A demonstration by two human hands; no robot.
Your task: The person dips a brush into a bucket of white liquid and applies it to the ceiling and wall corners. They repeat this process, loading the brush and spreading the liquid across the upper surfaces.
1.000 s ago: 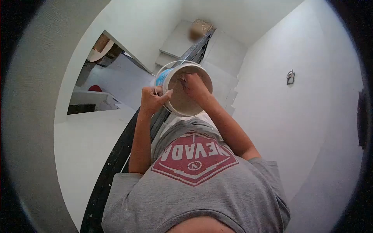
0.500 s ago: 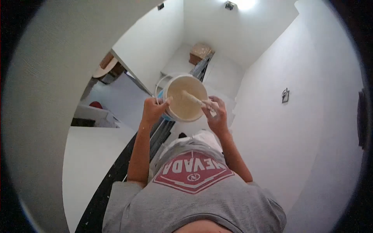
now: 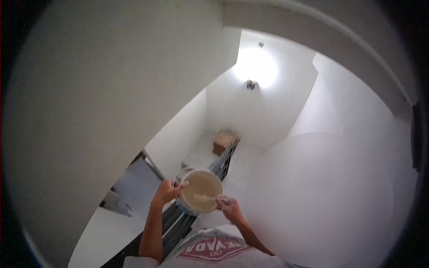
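Note:
A white bucket point(image 3: 199, 169) with some blue on its outside hangs in front of me, tipped so its mouth faces the camera. Beige, paint-like liquid point(image 3: 193, 185) shows inside. My left hand point(image 3: 167, 192) is closed on the bucket's left rim, its thumb over the edge and the handle close by. At the opposite side, my right hand point(image 3: 229, 208) grips a paintbrush point(image 3: 203, 197), with the coated bristle end inside the bucket. Blur softens the right fingers and the brush.
Pale walls point(image 3: 103, 89) rise on both sides. A dark railing point(image 3: 167, 223) runs below the bucket, and a brown box point(image 3: 223, 140) sits beyond it. A bright light point(image 3: 257, 67) shines above. A pale round blur covers the right side.
My view has tilted upward, so the bucket and both hands appear lower in the picture. Inside the bucket, the brush lies flatter and lower. Both hands keep their holds.

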